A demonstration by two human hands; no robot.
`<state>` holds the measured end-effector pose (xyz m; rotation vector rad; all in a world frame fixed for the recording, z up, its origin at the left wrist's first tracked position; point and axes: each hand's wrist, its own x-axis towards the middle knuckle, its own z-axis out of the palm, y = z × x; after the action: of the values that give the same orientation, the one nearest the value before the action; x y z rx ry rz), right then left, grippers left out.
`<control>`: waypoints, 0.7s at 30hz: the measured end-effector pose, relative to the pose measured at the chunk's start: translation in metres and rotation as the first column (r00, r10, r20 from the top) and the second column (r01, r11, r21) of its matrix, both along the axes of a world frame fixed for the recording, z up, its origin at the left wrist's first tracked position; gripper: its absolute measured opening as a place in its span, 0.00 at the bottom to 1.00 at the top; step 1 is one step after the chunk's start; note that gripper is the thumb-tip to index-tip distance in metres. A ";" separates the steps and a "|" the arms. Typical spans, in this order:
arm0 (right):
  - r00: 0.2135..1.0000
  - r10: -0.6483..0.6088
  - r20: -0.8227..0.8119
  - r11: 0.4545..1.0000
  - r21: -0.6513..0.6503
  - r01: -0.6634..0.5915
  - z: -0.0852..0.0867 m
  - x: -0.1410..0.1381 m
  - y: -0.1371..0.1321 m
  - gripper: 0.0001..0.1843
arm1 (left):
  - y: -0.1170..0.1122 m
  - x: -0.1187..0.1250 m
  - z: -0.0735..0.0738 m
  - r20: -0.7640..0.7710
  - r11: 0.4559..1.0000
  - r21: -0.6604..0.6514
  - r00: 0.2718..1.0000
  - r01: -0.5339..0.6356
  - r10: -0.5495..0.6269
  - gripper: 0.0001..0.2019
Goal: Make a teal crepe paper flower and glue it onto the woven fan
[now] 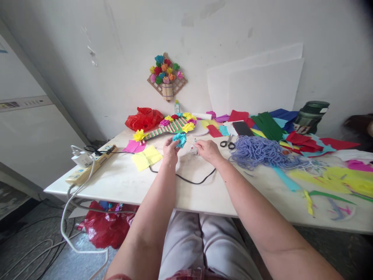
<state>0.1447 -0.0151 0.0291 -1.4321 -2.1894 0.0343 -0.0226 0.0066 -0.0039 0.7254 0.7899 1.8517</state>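
Note:
My left hand (pixel 170 149) is closed on a small blue paper flower (pixel 180 139), held up just above the white table (pixel 122 182). My right hand (pixel 207 150) is beside it with its fingers pinched around a thin stick or thread that runs to the flower, next to a small white object that I cannot make out. Behind the flower lies a striped woven paper piece (pixel 171 128) trimmed with yellow, pink and red paper flowers. Yellow paper squares (pixel 146 157) and a pink one (pixel 134 146) lie to the left of my hands.
Scissors (pixel 227 144), a pile of purple yarn (pixel 258 152) and many coloured paper sheets (pixel 268 125) fill the right side. A power strip (pixel 90 163) with a charger sits at left, its black cable (pixel 189 179) crossing under my hands. A red bag (pixel 144 118), glue bottle (pixel 176 107) and dark jar (pixel 310 116) stand at the back.

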 end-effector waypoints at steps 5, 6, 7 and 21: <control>1.000 -0.016 0.013 1.000 -0.003 0.016 0.002 -0.001 -0.001 0.16 | 0.000 0.000 0.000 -0.030 1.000 0.017 1.000 0.007 -0.006 0.20; 0.999 -0.030 0.022 1.000 0.003 0.030 0.002 -0.001 -0.001 0.16 | 0.000 0.001 0.000 -0.045 1.000 0.019 0.999 0.008 -0.007 0.20; 0.999 -0.045 0.030 0.999 0.007 0.045 0.002 -0.001 -0.001 0.16 | -0.001 0.001 0.000 -0.062 1.000 0.020 0.998 0.009 -0.007 0.21; 0.988 -0.154 0.023 0.988 0.024 0.153 0.002 -0.001 -0.001 0.15 | -0.006 0.007 0.002 -0.200 0.988 0.071 0.972 0.138 -0.121 0.23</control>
<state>0.1440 -0.0156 0.0306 -1.5923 -2.0861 -0.0617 -0.0158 0.0010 -0.0019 1.0019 0.7729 1.7219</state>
